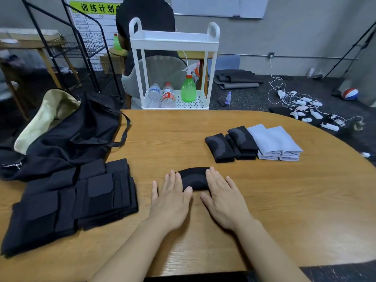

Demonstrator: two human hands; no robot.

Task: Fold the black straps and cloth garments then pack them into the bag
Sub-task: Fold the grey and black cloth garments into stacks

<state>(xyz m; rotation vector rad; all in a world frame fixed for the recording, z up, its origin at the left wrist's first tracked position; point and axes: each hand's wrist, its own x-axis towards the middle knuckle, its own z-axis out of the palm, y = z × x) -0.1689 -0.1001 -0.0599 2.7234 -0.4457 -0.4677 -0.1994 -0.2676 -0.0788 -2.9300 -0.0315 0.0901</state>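
A small folded black cloth (194, 178) lies on the wooden table (264, 210) in front of me. My left hand (172, 197) rests flat on its left end and my right hand (222, 197) flat on its right end, fingers apart. Folded black cloths (232, 144) and folded white cloths (274, 141) sit in a row at the right. A pile of folded black straps (77, 196) lies at the left. Behind it sits the black bag (67, 135) with a beige lining, slumped on the table's left side.
A white cart (175, 64) with bottles and a green spray bottle stands just beyond the table's far edge. A person sits behind it. A black wire rack (67, 43) stands at the back left. Cables and chargers (305, 106) litter the floor at the right.
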